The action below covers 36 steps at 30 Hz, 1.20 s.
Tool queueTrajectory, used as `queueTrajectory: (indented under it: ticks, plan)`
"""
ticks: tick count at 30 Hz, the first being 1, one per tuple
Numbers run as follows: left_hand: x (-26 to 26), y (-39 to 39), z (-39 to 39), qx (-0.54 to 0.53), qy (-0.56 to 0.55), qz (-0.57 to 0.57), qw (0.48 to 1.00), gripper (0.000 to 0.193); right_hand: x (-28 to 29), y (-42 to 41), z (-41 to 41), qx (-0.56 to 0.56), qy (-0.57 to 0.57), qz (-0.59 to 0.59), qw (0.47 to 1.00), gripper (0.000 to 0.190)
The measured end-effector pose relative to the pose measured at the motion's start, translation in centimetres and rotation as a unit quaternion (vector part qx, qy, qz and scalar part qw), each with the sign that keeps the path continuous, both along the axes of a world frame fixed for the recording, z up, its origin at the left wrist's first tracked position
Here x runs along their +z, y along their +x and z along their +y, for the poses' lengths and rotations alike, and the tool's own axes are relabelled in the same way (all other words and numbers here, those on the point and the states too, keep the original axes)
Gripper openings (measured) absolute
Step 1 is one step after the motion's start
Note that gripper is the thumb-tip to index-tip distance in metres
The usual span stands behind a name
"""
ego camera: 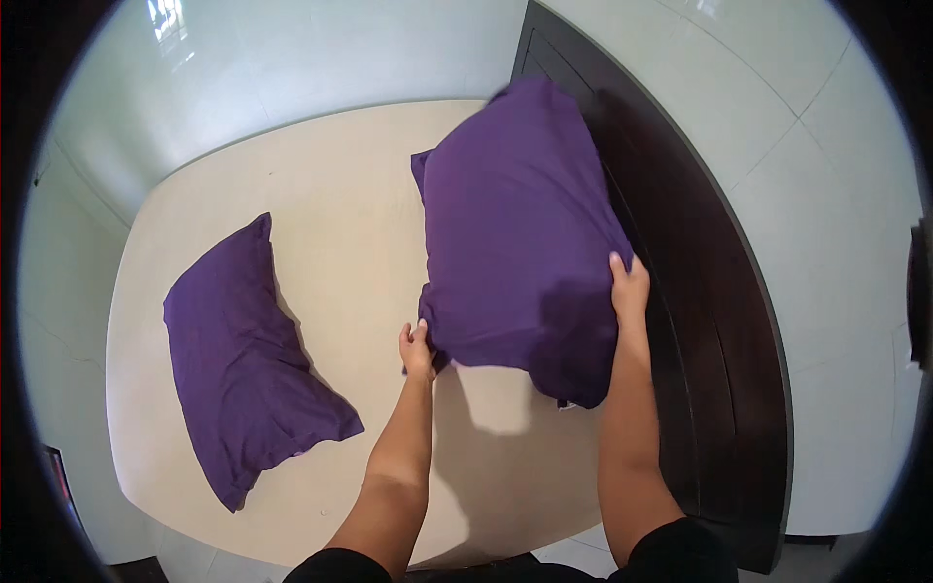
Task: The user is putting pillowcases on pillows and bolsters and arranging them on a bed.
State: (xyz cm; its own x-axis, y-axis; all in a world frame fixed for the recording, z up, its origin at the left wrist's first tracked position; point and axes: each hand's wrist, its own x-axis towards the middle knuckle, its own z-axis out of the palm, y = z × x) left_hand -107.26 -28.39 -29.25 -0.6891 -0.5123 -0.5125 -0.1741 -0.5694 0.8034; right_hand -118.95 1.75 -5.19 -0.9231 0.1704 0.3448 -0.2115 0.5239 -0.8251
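Note:
A large purple pillow (510, 218) fills the upper right part of the bed, close against the headboard. My left hand (417, 350) grips its near left corner. On the opposite side, my right hand (629, 288) pinches the pillow's right edge, thumb on top. Part of another purple piece shows under its left edge, though I cannot tell whether it is a second pillow. Apart from these, a purple pillow (240, 357) lies rumpled on the left of the mattress (350, 189), which wears a cream fitted sheet.
A dark wooden headboard (729, 350) curves along the right side. Pale glossy wall tiles (328, 51) rise beyond the mattress. Light floor tiles (197, 554) show below at the left. A dark-framed object (62, 481) stands at the far left.

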Motion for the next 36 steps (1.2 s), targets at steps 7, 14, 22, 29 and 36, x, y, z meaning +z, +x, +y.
queueTrajectory:
  ticks: [7,14,22,29,36]
  plan:
    - [5.6,0.4,4.8,-0.046,0.102,-0.233,0.966,0.073,-4.6,0.4,4.6,-0.132,0.068,-0.11,0.983,0.054]
    - [-0.2,-0.3,1.9,-0.062,0.206,-0.105,0.971,0.046,-2.8,0.2,-2.1,0.074,0.054,-0.159,0.983,0.059]
    - [10.4,2.4,-6.0,0.239,0.103,0.172,0.95,0.01,-3.5,1.7,-2.2,0.011,-0.024,-0.169,0.985,0.064]
    - [7.0,12.6,-7.6,0.172,-0.063,-0.01,0.983,0.049,-6.7,5.9,-3.7,0.041,0.134,-0.139,0.98,0.056]
    - [7.8,13.2,-2.3,-0.027,-0.404,-0.21,0.89,0.097,-9.8,4.8,6.1,-0.223,0.144,-0.3,0.916,0.044]
